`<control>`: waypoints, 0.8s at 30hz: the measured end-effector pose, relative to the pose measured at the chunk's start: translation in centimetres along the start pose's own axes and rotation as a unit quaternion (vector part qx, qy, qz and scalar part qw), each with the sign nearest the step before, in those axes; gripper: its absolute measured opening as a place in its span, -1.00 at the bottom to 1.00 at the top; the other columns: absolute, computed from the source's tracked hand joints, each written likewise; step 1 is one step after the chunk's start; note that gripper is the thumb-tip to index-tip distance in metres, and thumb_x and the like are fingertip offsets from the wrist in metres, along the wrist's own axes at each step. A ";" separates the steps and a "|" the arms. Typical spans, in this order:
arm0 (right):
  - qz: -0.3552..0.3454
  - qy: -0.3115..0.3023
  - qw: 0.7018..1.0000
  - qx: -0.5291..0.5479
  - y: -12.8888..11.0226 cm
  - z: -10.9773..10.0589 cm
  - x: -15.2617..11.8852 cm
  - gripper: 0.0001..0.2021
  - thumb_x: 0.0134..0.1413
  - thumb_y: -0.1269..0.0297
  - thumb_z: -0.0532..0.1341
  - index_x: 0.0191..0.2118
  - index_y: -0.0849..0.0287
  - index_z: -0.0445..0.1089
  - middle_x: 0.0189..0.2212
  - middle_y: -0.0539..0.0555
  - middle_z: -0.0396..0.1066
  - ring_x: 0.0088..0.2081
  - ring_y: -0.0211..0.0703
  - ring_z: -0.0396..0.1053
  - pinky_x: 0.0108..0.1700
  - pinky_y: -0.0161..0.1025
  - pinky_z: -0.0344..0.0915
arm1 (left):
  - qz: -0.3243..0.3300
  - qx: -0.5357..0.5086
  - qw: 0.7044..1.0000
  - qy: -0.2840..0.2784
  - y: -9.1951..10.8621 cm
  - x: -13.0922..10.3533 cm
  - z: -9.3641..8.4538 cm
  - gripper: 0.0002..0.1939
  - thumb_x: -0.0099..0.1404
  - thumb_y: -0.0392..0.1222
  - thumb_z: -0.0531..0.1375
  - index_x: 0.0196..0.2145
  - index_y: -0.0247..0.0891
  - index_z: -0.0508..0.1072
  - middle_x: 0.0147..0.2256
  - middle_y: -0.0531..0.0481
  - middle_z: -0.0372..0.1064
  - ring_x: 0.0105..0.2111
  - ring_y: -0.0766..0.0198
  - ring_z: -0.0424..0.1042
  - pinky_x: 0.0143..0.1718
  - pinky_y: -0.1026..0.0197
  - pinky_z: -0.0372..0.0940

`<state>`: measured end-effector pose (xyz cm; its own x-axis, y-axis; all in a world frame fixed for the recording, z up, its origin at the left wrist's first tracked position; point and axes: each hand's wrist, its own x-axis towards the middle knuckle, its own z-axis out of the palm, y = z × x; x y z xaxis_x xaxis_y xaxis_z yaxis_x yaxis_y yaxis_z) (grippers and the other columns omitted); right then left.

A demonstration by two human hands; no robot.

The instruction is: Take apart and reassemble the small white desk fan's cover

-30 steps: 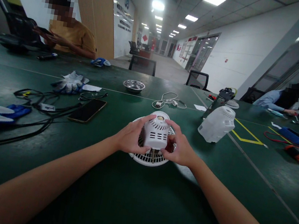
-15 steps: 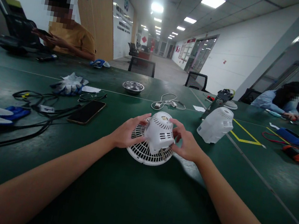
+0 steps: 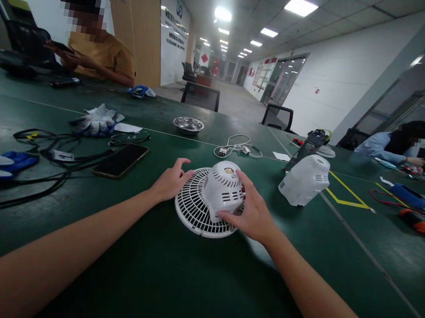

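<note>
Over on the left of the green table [image 3: 183, 284] there's a tangle of black cables [image 3: 46, 153] and a dark phone [image 3: 120, 160] lying flat, with the left hand [image 3: 170, 182] just right of them, fingers spread loose and resting against the rim of the round white fan grille [image 3: 198, 208]. Dead center, near me, that grille lies flat with the white motor housing [image 3: 224, 191] sitting on it, and the right hand [image 3: 250, 214] is wrapped around the housing's right side. Further right, well apart, another white fan cover [image 3: 305, 180] lies on its side.
</note>
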<state>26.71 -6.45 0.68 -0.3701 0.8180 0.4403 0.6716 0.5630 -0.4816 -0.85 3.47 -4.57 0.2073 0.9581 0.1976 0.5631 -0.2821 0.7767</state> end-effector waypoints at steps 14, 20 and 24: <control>0.080 0.043 0.995 0.029 0.9 0.5 0.4 0.08 -0.10 0.06 0.41 0.44 -0.09 -0.22 0.36 0.26 0.08 0.25 0.46 0.20 0.22 0.50 0.11 | -0.005 -0.077 0.997 -0.009 0.5 -0.6 -0.2 -0.52 0.43 0.08 0.02 0.19 -0.19 0.19 -0.34 -0.02 0.53 -0.36 0.08 0.56 -0.32 0.09 0.35; 0.162 0.119 0.962 0.185 1.8 -0.6 0.7 0.12 -0.18 0.08 0.47 0.41 -0.09 -0.20 0.20 0.22 0.31 0.10 0.29 0.39 0.16 0.36 0.29 | 0.126 -0.119 0.978 0.113 1.0 -1.4 -0.1 -0.58 0.50 0.05 -0.11 0.15 -0.21 0.21 -0.29 -0.02 0.45 -0.34 0.17 0.46 -0.24 0.11 0.35; 0.203 0.130 0.889 0.389 2.0 -0.4 0.8 -0.19 0.04 -0.03 0.28 0.36 -0.03 -0.03 0.07 0.18 0.43 -0.02 0.18 0.49 -0.02 0.22 0.47 | 0.185 -0.117 0.966 0.139 1.2 -1.2 0.6 -0.52 0.48 0.07 -0.02 0.22 -0.23 0.19 -0.02 -0.16 0.42 -0.08 0.11 0.46 -0.02 0.04 0.35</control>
<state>28.04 -4.72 0.34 0.0299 0.9745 0.2224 0.0308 0.2215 -0.9747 0.05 1.95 -4.25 0.1187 0.7794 0.6152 0.2882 -0.6200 0.7298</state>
